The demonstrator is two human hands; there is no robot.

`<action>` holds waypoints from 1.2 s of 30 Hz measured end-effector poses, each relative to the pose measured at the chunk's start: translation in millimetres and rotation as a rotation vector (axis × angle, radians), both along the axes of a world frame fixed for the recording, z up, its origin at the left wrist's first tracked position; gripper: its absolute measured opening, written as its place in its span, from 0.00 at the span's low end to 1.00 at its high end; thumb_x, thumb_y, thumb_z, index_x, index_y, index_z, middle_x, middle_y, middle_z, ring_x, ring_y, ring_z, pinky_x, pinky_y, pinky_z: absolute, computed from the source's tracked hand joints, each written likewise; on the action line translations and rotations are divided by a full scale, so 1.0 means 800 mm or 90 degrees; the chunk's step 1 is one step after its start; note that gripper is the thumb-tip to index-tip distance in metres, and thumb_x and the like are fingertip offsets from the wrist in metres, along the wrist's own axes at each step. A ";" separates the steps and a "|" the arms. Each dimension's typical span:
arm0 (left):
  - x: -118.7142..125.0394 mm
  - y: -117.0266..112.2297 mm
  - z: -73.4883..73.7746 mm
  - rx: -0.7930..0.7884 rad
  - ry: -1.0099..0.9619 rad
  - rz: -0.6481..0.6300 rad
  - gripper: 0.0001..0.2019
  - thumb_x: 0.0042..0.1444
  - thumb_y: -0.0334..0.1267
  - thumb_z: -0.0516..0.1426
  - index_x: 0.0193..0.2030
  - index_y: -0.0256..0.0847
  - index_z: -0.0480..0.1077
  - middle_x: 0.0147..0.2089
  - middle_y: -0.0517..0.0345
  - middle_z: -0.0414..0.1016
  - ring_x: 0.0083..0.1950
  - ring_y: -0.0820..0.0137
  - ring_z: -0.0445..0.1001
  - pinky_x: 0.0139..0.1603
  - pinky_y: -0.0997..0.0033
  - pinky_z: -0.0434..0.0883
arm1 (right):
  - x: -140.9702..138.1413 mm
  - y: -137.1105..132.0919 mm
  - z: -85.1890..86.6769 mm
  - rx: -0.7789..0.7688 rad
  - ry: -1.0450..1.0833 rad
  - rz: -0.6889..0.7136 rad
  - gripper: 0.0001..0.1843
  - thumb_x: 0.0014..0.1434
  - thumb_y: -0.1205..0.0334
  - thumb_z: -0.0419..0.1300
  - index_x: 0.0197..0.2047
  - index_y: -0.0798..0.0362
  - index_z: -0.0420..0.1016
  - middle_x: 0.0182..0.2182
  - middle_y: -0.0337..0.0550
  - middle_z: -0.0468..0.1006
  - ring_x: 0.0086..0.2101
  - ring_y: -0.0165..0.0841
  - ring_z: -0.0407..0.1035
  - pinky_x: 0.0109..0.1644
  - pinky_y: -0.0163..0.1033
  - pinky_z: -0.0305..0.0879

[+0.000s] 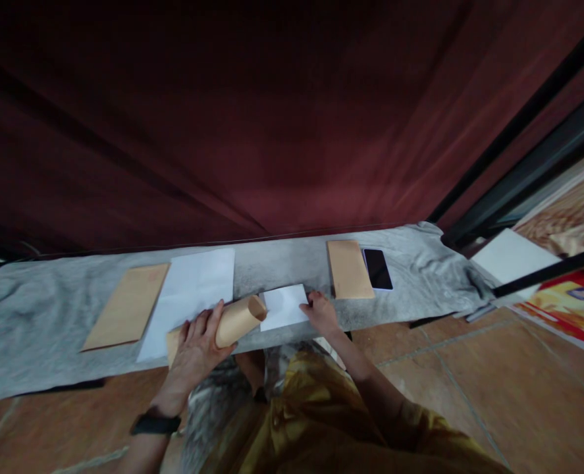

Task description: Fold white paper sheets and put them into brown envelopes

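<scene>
A brown paper envelope point(241, 321) lies slanted near the front edge, its mouth bulging apart toward the right. My left hand point(199, 342) is wrapped over it from above, fingers on the far side and thumb nearer me. To the right of that mouth is a folded white sheet of paper point(285, 307), with its left edge close against the opening; whether it is inside cannot be made out. Fingers of my right hand point(321, 311) are closed on the sheet's right edge. Under the left hand's envelope, larger white sheets point(200, 280) are partly covered.
A grey cloth point(282, 257) covers the narrow surface. Another brown envelope point(128, 306) lies at the left; a further envelope point(349, 268) and a phone point(378, 268) lie right. A dark red curtain point(272, 131) hangs behind. Black frame bars point(523, 125) stand at the right.
</scene>
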State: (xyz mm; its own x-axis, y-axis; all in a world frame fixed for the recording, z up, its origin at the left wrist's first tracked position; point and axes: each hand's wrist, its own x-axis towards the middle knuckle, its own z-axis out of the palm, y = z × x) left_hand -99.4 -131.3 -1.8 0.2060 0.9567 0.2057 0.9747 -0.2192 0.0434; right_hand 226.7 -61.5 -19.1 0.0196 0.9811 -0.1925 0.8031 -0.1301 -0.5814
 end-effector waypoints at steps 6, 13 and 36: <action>-0.002 -0.003 0.004 -0.017 -0.021 0.003 0.49 0.55 0.47 0.60 0.77 0.42 0.39 0.63 0.39 0.66 0.65 0.47 0.65 0.67 0.43 0.57 | 0.033 -0.005 -0.016 0.076 0.273 -0.042 0.06 0.58 0.61 0.57 0.39 0.51 0.71 0.35 0.42 0.79 0.37 0.36 0.73 0.41 0.37 0.67; 0.000 0.005 -0.002 -0.015 -0.048 -0.022 0.52 0.53 0.48 0.63 0.78 0.41 0.38 0.65 0.36 0.65 0.67 0.45 0.64 0.67 0.42 0.57 | 0.039 -0.023 -0.019 0.046 0.593 -0.091 0.18 0.55 0.46 0.60 0.38 0.52 0.76 0.31 0.41 0.78 0.33 0.35 0.70 0.37 0.38 0.67; 0.025 0.007 0.011 0.015 -0.001 -0.055 0.49 0.51 0.43 0.65 0.76 0.37 0.45 0.68 0.32 0.63 0.71 0.43 0.58 0.71 0.38 0.50 | 0.043 0.013 0.028 -0.040 0.231 0.193 0.16 0.60 0.67 0.55 0.20 0.51 0.66 0.20 0.34 0.71 0.26 0.30 0.68 0.31 0.31 0.59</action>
